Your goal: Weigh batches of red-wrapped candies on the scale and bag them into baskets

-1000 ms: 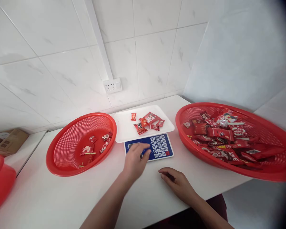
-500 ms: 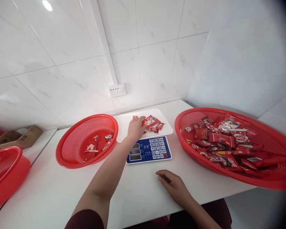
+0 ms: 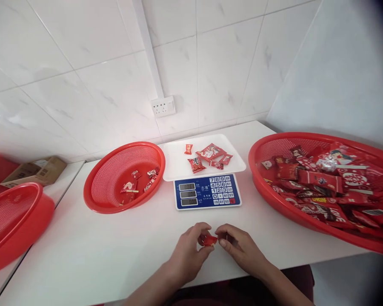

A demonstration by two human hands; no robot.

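A small red wrapped candy is pinched between the thumb and fingers of my left hand, above the table in front of the scale. My right hand is curled, its thumb and index fingertips at the candy's right end. Just beyond my hands stands a blue digital scale with number keys and three displays. On its white tray lie several red snack packets, with one small red packet apart at the left.
At the right, a large red basket holds many red snack packets. Another red basket, with a few packets, stands left of the scale. Farther left are a third red basket and a cardboard box. A wall socket is behind.
My left hand has come back from the tray to the table front with a candy, meeting my right hand there. The view has shifted, and the tray's packets now show uncovered.
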